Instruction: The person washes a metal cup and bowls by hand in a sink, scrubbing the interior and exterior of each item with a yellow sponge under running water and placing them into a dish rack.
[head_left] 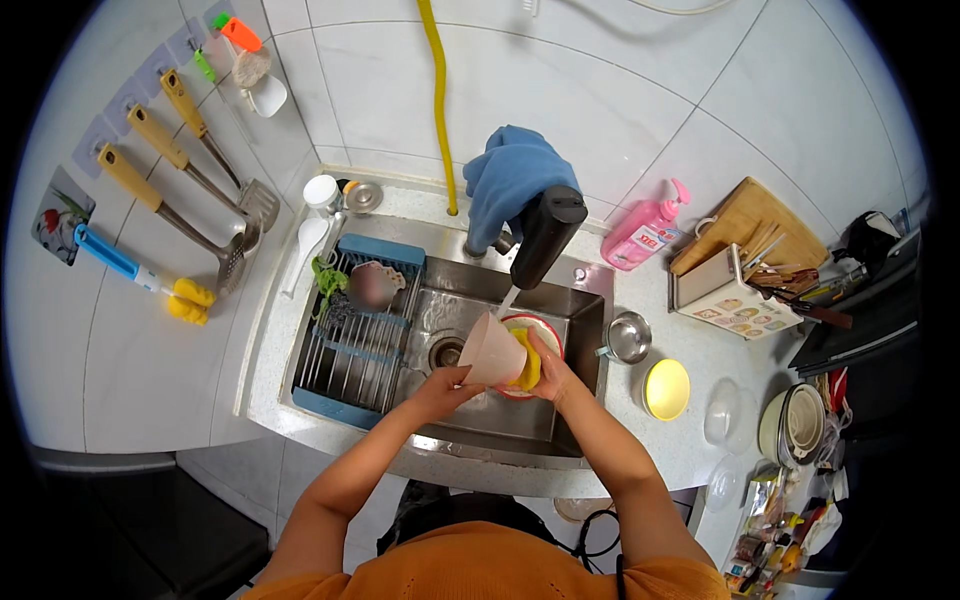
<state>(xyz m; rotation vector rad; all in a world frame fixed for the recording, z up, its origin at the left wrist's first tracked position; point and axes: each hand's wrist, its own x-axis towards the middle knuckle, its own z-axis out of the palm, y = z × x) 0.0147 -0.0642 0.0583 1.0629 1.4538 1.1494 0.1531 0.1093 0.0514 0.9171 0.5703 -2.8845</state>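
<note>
Over the sink (470, 418), my left hand (447, 393) grips a pale pink cup (490, 348), tilted on its side. My right hand (550, 370) is closed around a yellow sponge or cloth (528, 362), pressed against the cup's other end. A stream of water falls from the black faucet (547, 240) close to the cup. Under the hands lies a white bowl with a red rim (553, 330), partly hidden by the cup and sponge. The fingertips of both hands are partly covered by what they hold.
A blue-ended drying rack (350, 350) with greens spans the sink's left side. A blue cloth (520, 180) drapes behind the faucet. On the right counter are a metal cup (628, 338), a yellow bowl (666, 390), a pink pump bottle (640, 235) and a chopstick holder (725, 295).
</note>
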